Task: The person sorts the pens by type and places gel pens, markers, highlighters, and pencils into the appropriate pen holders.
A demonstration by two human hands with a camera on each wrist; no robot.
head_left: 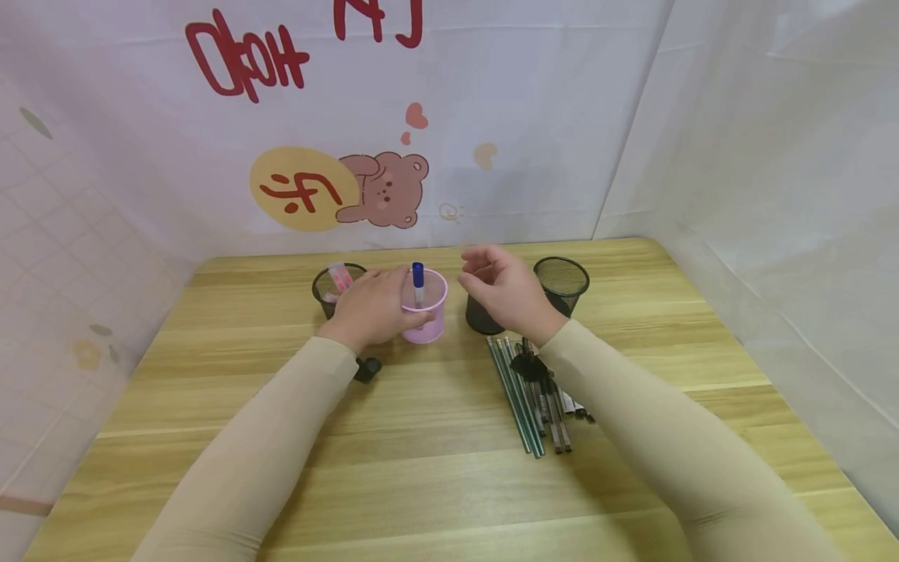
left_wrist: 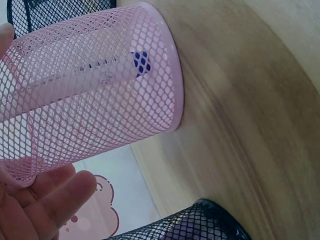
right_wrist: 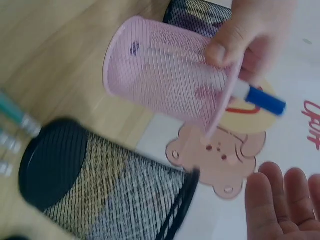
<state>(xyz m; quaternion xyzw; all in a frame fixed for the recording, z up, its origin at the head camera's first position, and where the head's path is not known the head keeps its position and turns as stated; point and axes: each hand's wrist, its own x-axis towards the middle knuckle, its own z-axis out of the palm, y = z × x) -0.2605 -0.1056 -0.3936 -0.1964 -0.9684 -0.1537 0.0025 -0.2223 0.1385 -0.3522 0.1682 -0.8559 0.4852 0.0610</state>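
Note:
My left hand (head_left: 372, 306) grips the rim of a pink mesh pen holder (head_left: 424, 328), with the thumb on the near side and fingers round the far side. A marker with a blue cap (head_left: 417, 275) stands in the holder, its cap above the rim. To the right, my right hand (head_left: 511, 293) is raised over a black mesh pen holder (head_left: 483, 318), partly hiding it. Nothing lies in that hand; its fingers (right_wrist: 261, 200) are extended and loosely bent in the right wrist view.
Another black mesh pen holder (head_left: 326, 287), with pink-patterned items inside, stands left of the pink one. At the right is a further black mesh holder (head_left: 562, 275). Green pencils (head_left: 516, 402) and several pens (head_left: 558, 417) lie in front, partly under the right forearm.

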